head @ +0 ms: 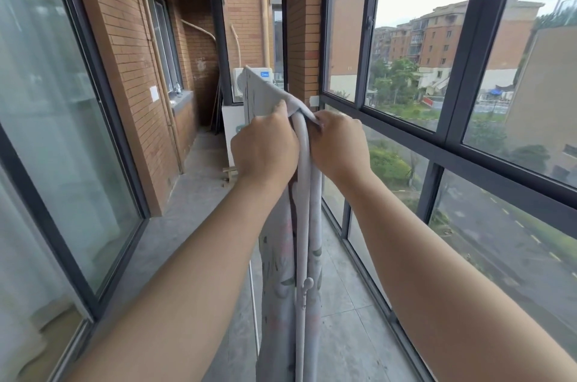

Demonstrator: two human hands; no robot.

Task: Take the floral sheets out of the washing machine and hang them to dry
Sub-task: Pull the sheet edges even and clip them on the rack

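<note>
Left hand and right hand clenched pale floral sheet draped over white tubular metal drying rack.

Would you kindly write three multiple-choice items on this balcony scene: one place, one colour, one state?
1. Where does the floral sheet hang? A on the floor; B over the drying rack; C on a window handle.
2. What colour is the rack's tubing? A black; B white; C red.
3. What are the left hand and right hand doing? A hanging idle; B opening a window; C gripping the sheet.
Answers: B, it drapes over the top; B, the tube is white; C, fingers curl round cloth.
</note>
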